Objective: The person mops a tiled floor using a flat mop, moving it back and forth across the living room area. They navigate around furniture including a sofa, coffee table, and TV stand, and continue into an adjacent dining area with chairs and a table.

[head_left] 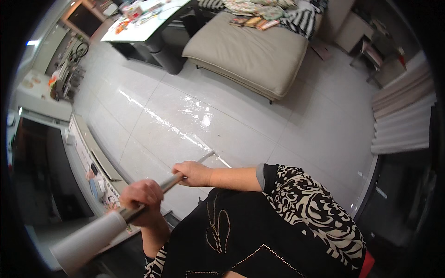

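A long pole point(88, 243) runs slantwise from the lower left toward the middle of the floor. Its near end is a thick white cylinder; a thinner grey and brown shaft continues beyond it. My left hand point(141, 199), slightly blurred, is closed round the shaft just past the white part. Farther along, my right hand point(194, 173) grips the same shaft. The far part shows past my right hand, down near the tiles, and what kind of head it has I cannot make out. Shiny, wet-looking patches point(199, 113) lie on the pale tiled floor point(250, 129) ahead.
Ahead stands a beige cushioned seat point(250, 51) with clothes and fabric point(273, 11) on it. A white-topped table point(143, 25) holds small items at the upper left. Along the left runs a low cabinet point(95, 153) beside a dark screen point(51, 171). Curtains point(403, 111) hang at right.
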### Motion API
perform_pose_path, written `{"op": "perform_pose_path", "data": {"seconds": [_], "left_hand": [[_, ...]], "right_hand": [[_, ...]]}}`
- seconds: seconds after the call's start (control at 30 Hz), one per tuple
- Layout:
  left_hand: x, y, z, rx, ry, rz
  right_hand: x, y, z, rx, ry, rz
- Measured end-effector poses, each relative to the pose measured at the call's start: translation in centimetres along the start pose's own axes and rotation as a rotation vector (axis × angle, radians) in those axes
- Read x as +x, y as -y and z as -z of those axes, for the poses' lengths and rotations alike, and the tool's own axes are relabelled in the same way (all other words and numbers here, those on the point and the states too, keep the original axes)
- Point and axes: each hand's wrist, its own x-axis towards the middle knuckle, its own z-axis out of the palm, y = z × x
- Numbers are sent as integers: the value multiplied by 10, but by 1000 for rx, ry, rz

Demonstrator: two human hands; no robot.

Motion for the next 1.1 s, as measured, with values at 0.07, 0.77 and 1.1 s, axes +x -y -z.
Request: {"op": "perform_pose_path", "data": {"seconds": [0.07, 0.77, 1.1], "left_hand": [[6, 2, -26, 47, -16, 60], [-54, 188, 27, -278, 734, 654], [-28, 126, 212, -171, 653, 493]], "right_hand": [[-25, -24, -3, -84, -266, 99], [-214, -200, -27, -645, -798, -1547], [-29, -224, -127, -513, -646, -1242]]}}
